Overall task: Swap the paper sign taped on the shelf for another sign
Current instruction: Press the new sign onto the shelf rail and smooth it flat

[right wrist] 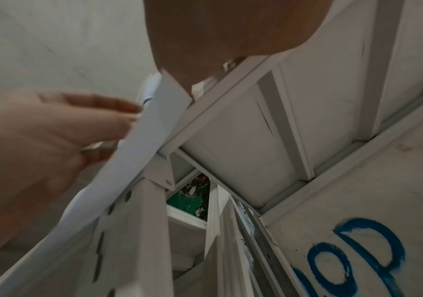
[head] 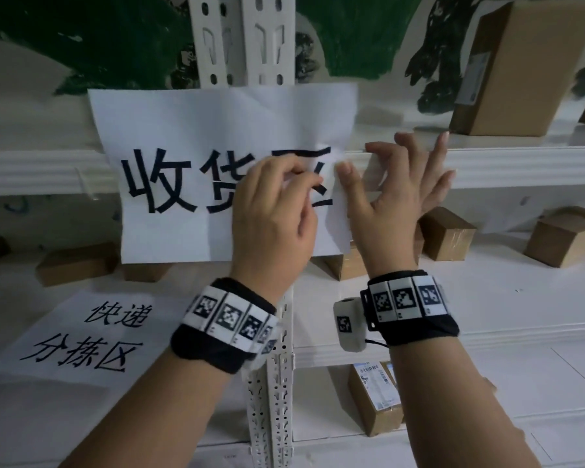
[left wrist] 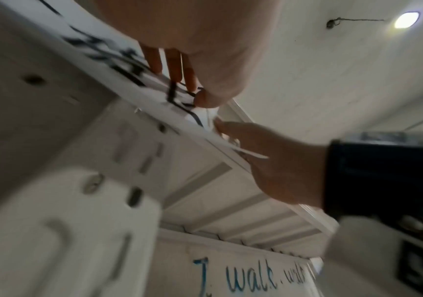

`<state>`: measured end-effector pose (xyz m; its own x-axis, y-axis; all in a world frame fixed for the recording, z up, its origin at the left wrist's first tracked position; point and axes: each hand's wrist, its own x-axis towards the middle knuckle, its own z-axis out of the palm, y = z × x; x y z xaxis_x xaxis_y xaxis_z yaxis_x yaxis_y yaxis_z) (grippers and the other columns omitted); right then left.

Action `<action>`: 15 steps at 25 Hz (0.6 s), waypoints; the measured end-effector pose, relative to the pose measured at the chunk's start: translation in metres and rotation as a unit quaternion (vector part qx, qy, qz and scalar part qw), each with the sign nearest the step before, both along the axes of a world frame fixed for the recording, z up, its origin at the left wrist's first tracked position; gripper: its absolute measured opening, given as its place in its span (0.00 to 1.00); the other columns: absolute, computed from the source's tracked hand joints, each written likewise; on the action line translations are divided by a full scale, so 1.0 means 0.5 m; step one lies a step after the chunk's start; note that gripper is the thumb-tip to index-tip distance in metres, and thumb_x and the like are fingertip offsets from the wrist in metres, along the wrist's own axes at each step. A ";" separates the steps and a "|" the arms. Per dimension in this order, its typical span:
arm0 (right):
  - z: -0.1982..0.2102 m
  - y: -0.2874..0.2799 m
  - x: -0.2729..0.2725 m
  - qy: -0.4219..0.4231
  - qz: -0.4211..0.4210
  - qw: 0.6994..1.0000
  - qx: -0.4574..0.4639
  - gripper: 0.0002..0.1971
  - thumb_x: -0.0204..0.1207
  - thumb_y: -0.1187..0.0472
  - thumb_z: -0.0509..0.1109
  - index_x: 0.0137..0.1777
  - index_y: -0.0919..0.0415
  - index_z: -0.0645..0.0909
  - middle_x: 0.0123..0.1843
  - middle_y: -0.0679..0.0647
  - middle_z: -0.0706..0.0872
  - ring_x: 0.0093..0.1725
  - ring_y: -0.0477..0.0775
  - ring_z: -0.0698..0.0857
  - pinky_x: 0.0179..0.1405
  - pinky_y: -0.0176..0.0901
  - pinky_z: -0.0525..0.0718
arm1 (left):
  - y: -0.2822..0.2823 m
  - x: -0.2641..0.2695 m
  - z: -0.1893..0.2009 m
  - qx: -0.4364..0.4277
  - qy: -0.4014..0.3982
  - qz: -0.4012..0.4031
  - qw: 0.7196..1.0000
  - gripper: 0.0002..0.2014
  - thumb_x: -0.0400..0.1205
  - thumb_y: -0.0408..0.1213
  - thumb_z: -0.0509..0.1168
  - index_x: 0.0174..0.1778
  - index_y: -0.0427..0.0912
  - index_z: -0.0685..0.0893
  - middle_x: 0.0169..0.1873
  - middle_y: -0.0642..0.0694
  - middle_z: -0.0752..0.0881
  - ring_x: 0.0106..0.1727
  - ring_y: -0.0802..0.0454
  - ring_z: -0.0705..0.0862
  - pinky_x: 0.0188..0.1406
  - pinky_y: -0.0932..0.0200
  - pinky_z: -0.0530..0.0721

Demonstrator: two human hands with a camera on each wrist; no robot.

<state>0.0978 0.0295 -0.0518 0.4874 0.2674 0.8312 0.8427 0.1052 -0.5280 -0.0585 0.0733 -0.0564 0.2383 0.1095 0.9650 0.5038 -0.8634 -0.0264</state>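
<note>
A white paper sign (head: 190, 136) with large black characters hangs on the front beam of the white shelf (head: 520, 163). My left hand (head: 304, 180) presses its bunched fingertips against the sign's right part; in the left wrist view its fingertips (left wrist: 172, 70) touch the sign (left wrist: 119, 50). My right hand (head: 358, 160) pinches the sign's curled right edge between thumb and forefinger, with the other fingers spread over the beam. Seen from below in the right wrist view, that edge of the sign (right wrist: 154, 120) stands off the beam. A second sign (head: 81, 336) lies flat on the lower shelf at left.
A white perforated post (head: 271, 400) runs up behind the sign's middle. A large cardboard box (head: 507, 69) stands on the upper shelf at right. Several small boxes (head: 446, 234) sit on the middle shelf, and a labelled one (head: 375, 396) below.
</note>
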 end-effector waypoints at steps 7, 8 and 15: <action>-0.012 -0.008 0.041 -0.042 0.017 0.999 0.026 0.14 0.86 0.41 0.71 0.67 0.42 0.86 0.74 0.44 0.81 0.94 0.57 0.56 0.91 0.75 0.38 | 0.010 0.058 -0.046 -0.016 0.112 0.078 0.991 0.31 0.92 0.41 0.65 0.90 0.37 0.65 0.91 0.32 0.59 0.93 0.31 0.55 0.93 0.33 0.48; -0.013 -0.008 0.044 -0.046 0.018 0.998 0.028 0.13 0.86 0.42 0.72 0.67 0.41 0.87 0.73 0.43 0.81 0.94 0.57 0.58 0.90 0.75 0.38 | 0.016 0.056 -0.048 -0.013 0.123 0.090 0.988 0.32 0.93 0.42 0.64 0.91 0.37 0.63 0.91 0.31 0.57 0.93 0.30 0.53 0.93 0.33 0.46; -0.011 -0.001 0.052 -0.031 0.032 0.997 0.059 0.10 0.88 0.50 0.70 0.63 0.41 0.91 0.69 0.42 0.84 0.90 0.54 0.64 0.88 0.79 0.42 | 0.024 0.049 -0.049 -0.011 0.151 0.124 0.981 0.33 0.94 0.45 0.59 0.92 0.38 0.58 0.92 0.33 0.54 0.94 0.33 0.51 0.93 0.33 0.47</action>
<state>0.1238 0.0290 -0.0573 0.4199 0.1944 0.8865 0.8627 0.2180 -0.4564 -0.0341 0.0851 -0.0808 0.4769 0.2210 0.8507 0.6705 -0.7173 -0.1896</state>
